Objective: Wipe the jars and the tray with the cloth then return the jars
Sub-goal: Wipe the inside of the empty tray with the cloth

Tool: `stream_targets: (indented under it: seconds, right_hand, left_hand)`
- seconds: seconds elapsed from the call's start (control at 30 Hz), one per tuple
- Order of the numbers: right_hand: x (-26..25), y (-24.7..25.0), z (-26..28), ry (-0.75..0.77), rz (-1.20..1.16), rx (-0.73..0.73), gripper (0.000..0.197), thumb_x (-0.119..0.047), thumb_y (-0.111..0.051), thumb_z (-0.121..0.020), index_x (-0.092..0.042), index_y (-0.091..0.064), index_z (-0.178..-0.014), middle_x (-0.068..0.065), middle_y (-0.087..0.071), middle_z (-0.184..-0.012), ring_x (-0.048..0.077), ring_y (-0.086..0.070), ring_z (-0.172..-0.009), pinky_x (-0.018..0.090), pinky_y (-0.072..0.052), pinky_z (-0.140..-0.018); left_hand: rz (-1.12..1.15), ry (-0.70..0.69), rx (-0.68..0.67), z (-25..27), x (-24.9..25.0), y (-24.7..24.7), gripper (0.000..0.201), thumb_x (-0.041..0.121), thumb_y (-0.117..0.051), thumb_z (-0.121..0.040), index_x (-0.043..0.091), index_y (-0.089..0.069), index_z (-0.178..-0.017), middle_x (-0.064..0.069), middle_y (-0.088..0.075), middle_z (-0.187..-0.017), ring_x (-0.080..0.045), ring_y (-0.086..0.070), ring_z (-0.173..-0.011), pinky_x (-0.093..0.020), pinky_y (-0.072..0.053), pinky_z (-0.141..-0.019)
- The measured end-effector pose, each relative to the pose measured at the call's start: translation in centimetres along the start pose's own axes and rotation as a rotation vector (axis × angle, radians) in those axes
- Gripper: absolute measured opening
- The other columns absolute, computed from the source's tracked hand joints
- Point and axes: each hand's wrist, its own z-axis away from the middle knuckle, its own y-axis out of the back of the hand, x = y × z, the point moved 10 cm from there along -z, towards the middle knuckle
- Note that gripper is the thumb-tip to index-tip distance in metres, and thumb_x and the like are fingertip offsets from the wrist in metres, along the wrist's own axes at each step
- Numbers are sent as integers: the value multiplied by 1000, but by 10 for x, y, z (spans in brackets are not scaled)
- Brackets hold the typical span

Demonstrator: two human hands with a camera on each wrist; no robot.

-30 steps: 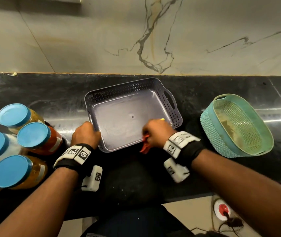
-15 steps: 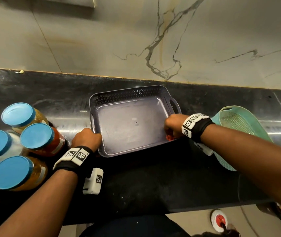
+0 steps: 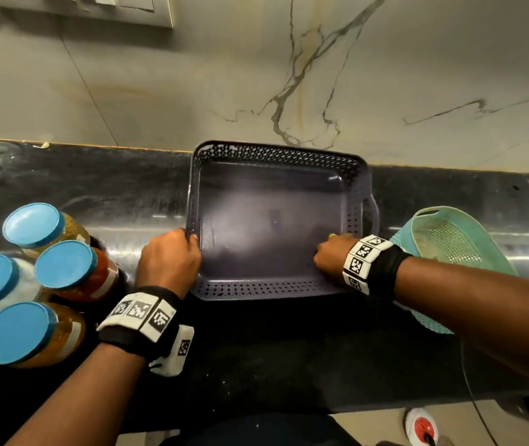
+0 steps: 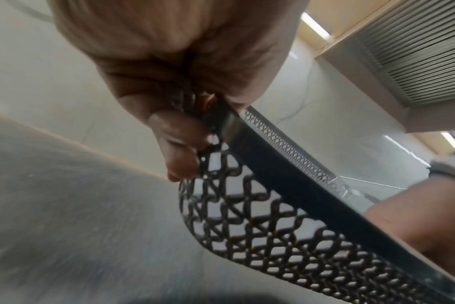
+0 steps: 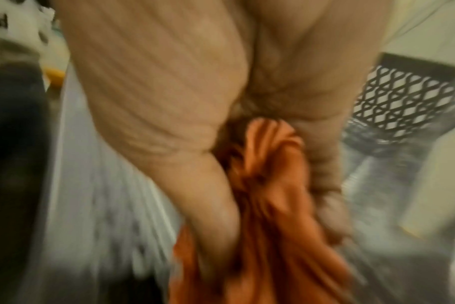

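Observation:
A dark grey perforated tray (image 3: 276, 286) sits on the black counter, tilted up toward me. My left hand (image 3: 173, 255) grips its left rim (image 4: 229, 121), fingers curled over the lattice wall. Inside the tray at the near right corner, my right hand (image 3: 332, 255) holds a bunched orange cloth (image 5: 268, 185) against the floor and wall. In the head view the hand hides the cloth. Several jars with blue lids (image 3: 63, 263) stand on the counter to the left of the tray, apart from both hands.
A teal mesh basket (image 3: 450, 239) leans on the counter right of the tray, under my right forearm. The marble wall (image 3: 289, 75) rises just behind the tray. The counter's front edge runs below my wrists.
My right hand with the cloth has moved from the tray's near edge to its right side, then down into the near right corner. The left hand has kept hold of the left rim.

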Motion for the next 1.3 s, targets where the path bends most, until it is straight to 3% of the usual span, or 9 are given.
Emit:
stream_targets:
  seconds: [0.17, 0.4, 0.5, 0.63, 0.77, 0.83, 0.93, 1.0, 1.3]
  right_hand:
    - [46, 42, 38, -147, -190, 22, 28, -28, -82, -74, -5, -66, -75, 9, -62, -74, 29, -71, -84, 28, -47, -65]
    - [83, 119, 92, -155, -429, 930, 18, -25, -64, -85, -10, -74, -86, 14, -63, -91, 37, -64, -80, 37, -51, -67]
    - [45, 96, 60, -136, -342, 680, 26, -34, -55, -92, -13, -68, -99, 11, -59, -105, 36, -62, -93, 39, -54, -71]
    - [22, 68, 50, -120, -461, 311, 18, -8, -59, -87, -11, -73, -98, 11, -74, -95, 31, -72, -91, 31, -55, -70]
    - [56, 92, 69, -237, -694, 589, 17, -18, -74, -77, -22, -76, -94, 0, -76, -92, 21, -71, -88, 29, -54, -71]
    - [41, 84, 65, -233, -507, 505, 26, -41, -74, -83, -19, -72, -98, 3, -72, -100, 27, -68, -95, 30, -49, -72]
    - [16, 60, 57, -66, -684, 310, 17, -18, -72, -82, -20, -76, -98, 2, -74, -91, 21, -68, -85, 23, -45, -68]
    - [22, 66, 61, -22, -768, 417, 24, -8, -70, -78, -21, -77, -97, 2, -74, -89, 18, -67, -82, 23, -42, -67]
    - [25, 1, 32, -178, -645, 227, 29, -16, -61, -88, -21, -73, -114, 4, -72, -116, 27, -65, -110, 24, -44, -82]
  left_hand:
    - [-52, -78, 108, 8, 24, 35, 36, 26, -46, -102, -2, -66, -96, -31, -68, -99, -48, -63, -93, -45, -46, -76]
    - [-25, -114, 235, 28, 25, 80, 35, 27, -47, -103, 1, -67, -93, -26, -70, -93, -45, -64, -86, -43, -44, -70]
    - [30, -160, 332, 39, 32, 107, 34, 24, -48, -103, 0, -66, -88, -26, -68, -87, -44, -62, -80, -38, -37, -67]
    - [21, -214, 378, 48, 39, 119, 31, 21, -48, -103, -1, -64, -89, -28, -67, -85, -45, -63, -77, -39, -37, -66]
    - [35, -188, 337, 48, 36, 107, 31, 25, -48, -102, 3, -65, -90, -26, -69, -91, -46, -63, -83, -39, -37, -68]
    - [46, -154, 308, 44, 29, 101, 32, 28, -46, -102, 5, -65, -90, -25, -70, -93, -45, -63, -85, -40, -41, -70]
    - [-10, -88, 197, 34, 14, 79, 33, 31, -48, -101, 5, -67, -93, -25, -70, -97, -45, -63, -91, -42, -45, -74]
    - [-36, -25, 78, 25, -1, 50, 33, 31, -51, -99, 2, -69, -98, -28, -69, -102, -46, -64, -98, -43, -48, -79]
    - [-75, 93, -185, 5, -42, -21, 24, 25, -60, -90, 4, -70, -87, -26, -71, -98, -42, -66, -95, -37, -46, -74]
